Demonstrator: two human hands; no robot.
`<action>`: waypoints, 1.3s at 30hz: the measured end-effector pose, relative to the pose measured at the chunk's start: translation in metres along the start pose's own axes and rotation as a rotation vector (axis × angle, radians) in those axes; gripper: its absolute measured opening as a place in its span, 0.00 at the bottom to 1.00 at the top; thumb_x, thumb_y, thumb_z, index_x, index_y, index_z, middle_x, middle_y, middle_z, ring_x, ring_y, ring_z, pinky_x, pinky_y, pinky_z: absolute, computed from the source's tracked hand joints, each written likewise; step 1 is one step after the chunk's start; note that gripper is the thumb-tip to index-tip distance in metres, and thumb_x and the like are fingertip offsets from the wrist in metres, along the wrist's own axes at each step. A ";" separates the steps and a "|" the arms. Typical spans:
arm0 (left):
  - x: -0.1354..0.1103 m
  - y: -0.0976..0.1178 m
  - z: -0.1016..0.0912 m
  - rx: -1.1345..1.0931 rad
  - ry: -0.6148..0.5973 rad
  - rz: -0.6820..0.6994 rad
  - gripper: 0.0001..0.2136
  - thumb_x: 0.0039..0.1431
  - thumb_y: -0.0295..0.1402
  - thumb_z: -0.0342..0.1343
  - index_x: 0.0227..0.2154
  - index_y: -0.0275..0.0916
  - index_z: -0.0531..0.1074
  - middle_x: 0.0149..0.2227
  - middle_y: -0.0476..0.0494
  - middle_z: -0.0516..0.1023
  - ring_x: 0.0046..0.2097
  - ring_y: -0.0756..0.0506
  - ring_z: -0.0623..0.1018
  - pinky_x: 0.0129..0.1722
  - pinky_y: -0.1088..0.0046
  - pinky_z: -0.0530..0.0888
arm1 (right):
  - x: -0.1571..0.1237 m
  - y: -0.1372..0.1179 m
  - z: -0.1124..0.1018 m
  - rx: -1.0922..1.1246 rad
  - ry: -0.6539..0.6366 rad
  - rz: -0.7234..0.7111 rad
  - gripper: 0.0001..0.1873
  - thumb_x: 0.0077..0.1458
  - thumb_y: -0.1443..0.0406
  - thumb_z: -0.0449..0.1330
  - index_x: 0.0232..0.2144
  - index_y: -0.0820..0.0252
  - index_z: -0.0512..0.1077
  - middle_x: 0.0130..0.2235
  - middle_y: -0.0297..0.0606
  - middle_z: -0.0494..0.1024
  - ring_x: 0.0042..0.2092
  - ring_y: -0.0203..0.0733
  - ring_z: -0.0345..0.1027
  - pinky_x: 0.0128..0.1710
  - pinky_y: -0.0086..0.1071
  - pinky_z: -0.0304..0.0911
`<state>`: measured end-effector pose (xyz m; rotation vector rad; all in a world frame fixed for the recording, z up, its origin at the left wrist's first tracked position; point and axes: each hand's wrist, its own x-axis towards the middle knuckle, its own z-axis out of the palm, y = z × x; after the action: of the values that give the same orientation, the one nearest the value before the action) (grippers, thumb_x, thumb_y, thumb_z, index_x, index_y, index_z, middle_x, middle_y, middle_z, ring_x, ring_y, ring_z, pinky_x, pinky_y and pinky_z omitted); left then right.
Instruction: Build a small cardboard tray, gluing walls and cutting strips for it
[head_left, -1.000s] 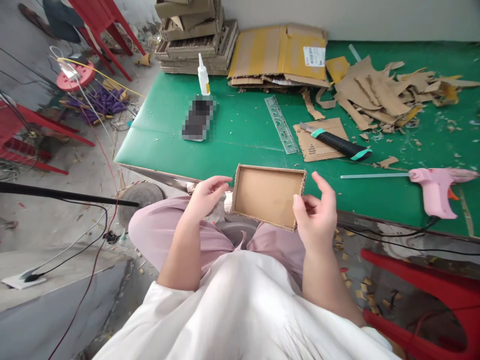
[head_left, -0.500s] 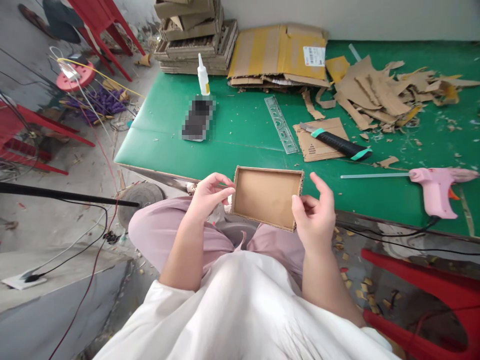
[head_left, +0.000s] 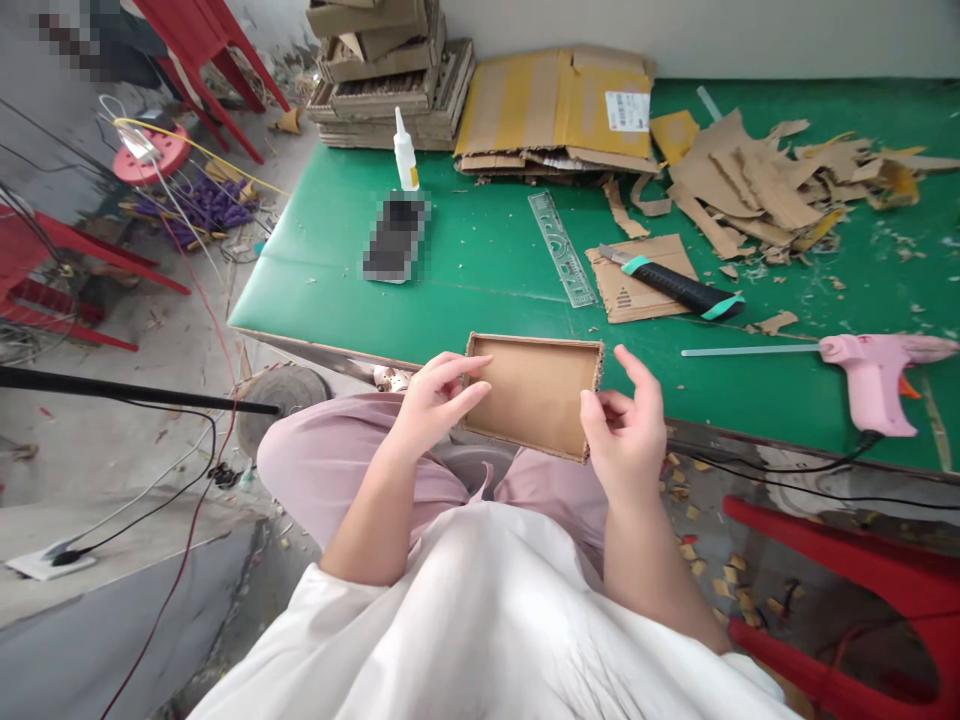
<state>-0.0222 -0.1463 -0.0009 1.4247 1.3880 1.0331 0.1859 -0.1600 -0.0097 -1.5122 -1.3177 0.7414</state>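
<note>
A shallow cardboard tray [head_left: 534, 392] with raised walls is held tilted above my lap, at the table's near edge. My right hand [head_left: 628, 425] grips its right wall, the thumb at the inner side and the forefinger raised clear. Over the left wall reaches my left hand [head_left: 442, 400], thumb and forefinger stretched out and apart across the tray's inside. Its other fingers are hidden. Beyond the tray, a utility knife [head_left: 675, 284] lies across a cardboard piece [head_left: 619, 290], beside a clear stencil ruler [head_left: 561, 250].
On the green table [head_left: 465, 260] are a pink glue gun [head_left: 874, 380] at right, a phone [head_left: 394, 238], a glue bottle [head_left: 405, 150], flattened cardboard [head_left: 555, 110], torn scraps [head_left: 765, 190] and stacked cardboard trays [head_left: 390, 80]. A red chair [head_left: 847, 570] stands lower right.
My left hand has moved right and inward, from the tray's left wall to over its inside, its thumb and forefinger spreading apart. The tray and my right hand have shifted very slightly left.
</note>
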 end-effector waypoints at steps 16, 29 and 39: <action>-0.002 -0.009 0.007 0.423 0.029 0.528 0.11 0.57 0.39 0.56 0.40 0.43 0.77 0.46 0.39 0.77 0.54 0.39 0.74 0.55 0.56 0.67 | 0.001 -0.001 0.000 -0.021 0.006 -0.003 0.28 0.54 0.59 0.58 0.56 0.61 0.62 0.21 0.28 0.69 0.20 0.32 0.57 0.22 0.29 0.61; -0.002 -0.007 0.002 0.575 0.009 0.459 0.18 0.56 0.48 0.53 0.45 0.45 0.75 0.49 0.40 0.76 0.56 0.37 0.70 0.63 0.47 0.49 | 0.001 -0.001 0.000 -0.008 -0.020 -0.012 0.28 0.54 0.59 0.58 0.56 0.60 0.62 0.21 0.28 0.69 0.20 0.33 0.59 0.22 0.29 0.63; 0.001 -0.014 -0.003 0.637 0.058 0.570 0.26 0.58 0.54 0.45 0.51 0.45 0.72 0.51 0.40 0.77 0.47 0.39 0.73 0.58 0.52 0.55 | 0.000 -0.004 0.002 0.005 -0.030 -0.016 0.28 0.53 0.61 0.58 0.56 0.61 0.63 0.21 0.27 0.68 0.20 0.32 0.58 0.22 0.28 0.62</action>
<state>-0.0290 -0.1454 -0.0132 2.3729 1.4562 1.0172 0.1830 -0.1599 -0.0068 -1.4903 -1.3479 0.7593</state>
